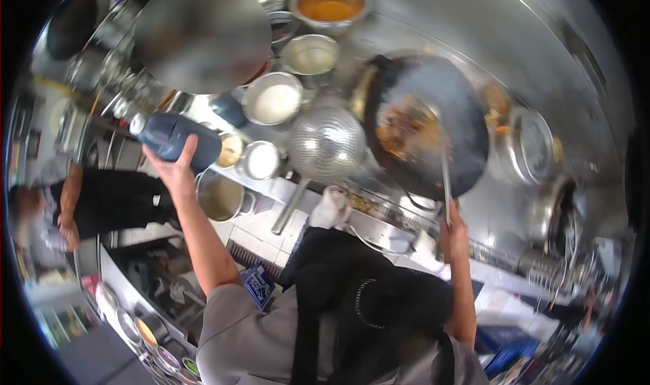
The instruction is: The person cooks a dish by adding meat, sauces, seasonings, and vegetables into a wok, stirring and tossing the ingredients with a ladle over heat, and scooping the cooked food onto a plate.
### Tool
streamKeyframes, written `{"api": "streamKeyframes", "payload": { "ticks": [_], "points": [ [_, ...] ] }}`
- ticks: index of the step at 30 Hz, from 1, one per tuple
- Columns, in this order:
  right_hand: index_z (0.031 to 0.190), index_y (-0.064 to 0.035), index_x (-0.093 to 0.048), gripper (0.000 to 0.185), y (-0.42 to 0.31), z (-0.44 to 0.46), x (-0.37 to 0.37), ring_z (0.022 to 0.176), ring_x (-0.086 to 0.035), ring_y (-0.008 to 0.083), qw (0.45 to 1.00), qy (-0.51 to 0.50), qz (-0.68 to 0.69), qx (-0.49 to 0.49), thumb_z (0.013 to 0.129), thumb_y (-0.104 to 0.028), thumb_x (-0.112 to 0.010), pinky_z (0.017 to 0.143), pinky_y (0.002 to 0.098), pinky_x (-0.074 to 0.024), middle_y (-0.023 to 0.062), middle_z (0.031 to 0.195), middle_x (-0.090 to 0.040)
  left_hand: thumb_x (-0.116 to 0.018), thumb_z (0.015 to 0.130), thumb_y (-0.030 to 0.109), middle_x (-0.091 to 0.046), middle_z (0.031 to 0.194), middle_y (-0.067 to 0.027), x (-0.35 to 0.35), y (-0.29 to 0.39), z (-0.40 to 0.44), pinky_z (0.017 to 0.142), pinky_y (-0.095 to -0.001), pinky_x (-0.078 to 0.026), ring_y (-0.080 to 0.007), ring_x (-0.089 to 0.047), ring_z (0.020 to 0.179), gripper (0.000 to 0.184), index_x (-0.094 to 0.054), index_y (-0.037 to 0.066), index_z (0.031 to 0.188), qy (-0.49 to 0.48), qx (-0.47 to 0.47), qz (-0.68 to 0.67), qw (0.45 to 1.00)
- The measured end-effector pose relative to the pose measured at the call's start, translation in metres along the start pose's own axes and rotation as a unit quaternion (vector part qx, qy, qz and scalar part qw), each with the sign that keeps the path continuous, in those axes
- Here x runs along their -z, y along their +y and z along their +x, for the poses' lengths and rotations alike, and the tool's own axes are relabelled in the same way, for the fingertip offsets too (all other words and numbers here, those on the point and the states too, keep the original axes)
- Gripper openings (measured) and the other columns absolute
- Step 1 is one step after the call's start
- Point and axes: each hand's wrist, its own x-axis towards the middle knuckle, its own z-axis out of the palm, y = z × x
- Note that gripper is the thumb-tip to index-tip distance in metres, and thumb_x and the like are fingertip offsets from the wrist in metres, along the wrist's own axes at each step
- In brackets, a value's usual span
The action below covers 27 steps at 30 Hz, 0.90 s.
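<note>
My left hand (177, 170) is wrapped round a dark bottle (177, 138) with a white cap, held up at the left and tilted on its side. Farther right, my right hand (455, 232) grips the long handle of a metal ladle (445, 172). The ladle's far end reaches into a large black wok (467, 134), where smoke or steam rises over browned food (406, 127). I cannot make out the ladle's bowl clearly. A round perforated strainer (326, 143) lies beside the wok, its handle pointing toward me.
Bowls of white seasoning (273, 99) and orange liquid (330, 4) stand behind the strainer. Below the bottle is a metal pot (221, 197). A white cloth (331, 207) lies on the counter's front edge. Lidded pans (530, 146) sit right of the wok. Another person (101, 199) stands at the left.
</note>
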Motion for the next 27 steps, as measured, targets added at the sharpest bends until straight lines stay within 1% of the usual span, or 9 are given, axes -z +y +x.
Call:
{"api": "streamKeyframes", "payload": {
  "ticks": [1,7,12,15,17,20,22,25,27],
  "points": [
    [0.162,-0.0127,-0.045,0.069,0.012,-0.008,-0.015,0.071,-0.068,0.0328,0.994,0.057,-0.05,0.075,0.097,-0.004,-0.066,0.07,0.0475,-0.055,0.0267,0.096,-0.071,-0.098,0.074,0.008,-0.059,0.132,-0.0109,0.009,-0.008,0.016,0.101,-0.0361,-0.051,-0.0208,-0.061,0.115,0.097,-0.041,0.0,0.152,0.037,-0.009,0.036,0.999],
    [0.164,-0.0106,-0.041,0.069,-0.015,-0.004,-0.067,0.087,-0.074,0.038,0.993,0.026,-0.05,-0.104,0.099,-0.002,-0.062,0.075,0.0441,-0.0574,0.0311,0.119,-0.072,-0.102,0.071,0.021,-0.058,0.129,-0.0132,0.043,-0.113,0.106,0.102,-0.0355,-0.05,-0.0218,-0.061,0.115,0.105,-0.037,0.0,0.15,0.124,-0.059,0.116,0.984],
    [0.164,-0.0039,-0.039,0.066,-0.083,-0.018,-0.056,0.052,-0.055,0.0112,0.966,0.02,0.152,-0.206,0.103,-0.006,-0.062,0.048,0.0297,-0.0467,0.0093,0.094,-0.071,-0.105,0.068,0.021,-0.056,0.138,-0.0188,0.031,-0.198,0.147,0.107,-0.0373,-0.048,-0.0255,-0.059,0.121,0.116,-0.03,-0.007,0.152,0.071,-0.009,0.09,0.993],
    [0.163,-0.001,-0.039,0.063,-0.14,-0.003,-0.01,0.045,-0.048,0.0074,0.862,0.019,0.402,-0.308,0.105,-0.01,-0.06,0.042,0.0238,-0.0403,0.0012,0.073,-0.059,-0.105,0.066,0.025,-0.05,0.144,-0.0235,0.025,-0.248,0.17,0.112,-0.0427,-0.048,-0.0308,-0.057,0.127,0.117,-0.032,-0.007,0.152,0.072,-0.025,0.203,0.976],
    [0.161,-0.0023,-0.042,0.058,-0.136,0.017,0.015,0.043,-0.046,0.008,0.688,-0.003,0.658,-0.307,0.106,-0.01,-0.059,0.038,0.0198,-0.0352,0.0027,0.074,-0.061,-0.105,0.067,0.02,-0.049,0.142,-0.0234,0.003,-0.231,0.17,0.111,-0.0404,-0.048,-0.0308,-0.056,0.127,0.112,-0.033,-0.01,0.148,0.067,-0.002,0.176,0.982],
    [0.16,-0.001,-0.043,0.056,-0.111,0.025,0.004,0.045,-0.05,0.0092,0.727,0.015,0.61,-0.316,0.106,-0.008,-0.058,0.04,0.0236,-0.0382,0.0042,0.074,-0.063,-0.101,0.071,0.015,-0.047,0.144,-0.0232,-0.001,-0.253,0.173,0.11,-0.0405,-0.049,-0.0304,-0.056,0.127,0.106,-0.032,-0.007,0.148,0.013,-0.026,0.21,0.977],
    [0.158,0.0017,-0.043,0.057,-0.093,0.017,-0.021,0.049,-0.056,0.0114,0.96,0.039,0.176,-0.215,0.105,-0.007,-0.061,0.044,0.029,-0.0426,0.006,0.073,-0.066,-0.098,0.074,0.011,-0.047,0.143,-0.0223,0.003,-0.278,0.167,0.11,-0.0402,-0.049,-0.0307,-0.057,0.127,0.102,-0.03,-0.006,0.149,-0.004,-0.029,0.216,0.976],
    [0.159,0.0035,-0.041,0.063,-0.08,-0.016,-0.021,0.054,-0.061,0.0122,0.983,0.027,-0.149,-0.104,0.102,-0.009,-0.066,0.048,0.0328,-0.0455,0.0048,0.071,-0.064,-0.098,0.076,0.01,-0.048,0.144,-0.023,0.007,-0.297,0.162,0.108,-0.04,-0.051,-0.0319,-0.06,0.124,0.103,-0.028,-0.006,0.149,0.004,0.062,0.179,0.982],
    [0.16,0.004,-0.041,0.068,-0.111,-0.033,-0.013,0.054,-0.061,0.0121,0.987,0.03,-0.143,-0.071,0.1,-0.009,-0.069,0.048,0.0323,-0.0473,0.0039,0.071,-0.061,-0.098,0.078,0.014,-0.046,0.146,-0.0255,0.017,-0.307,0.165,0.111,-0.041,-0.049,-0.0323,-0.057,0.129,0.105,-0.025,-0.006,0.151,-0.02,0.07,0.181,0.981]
  ]
}}
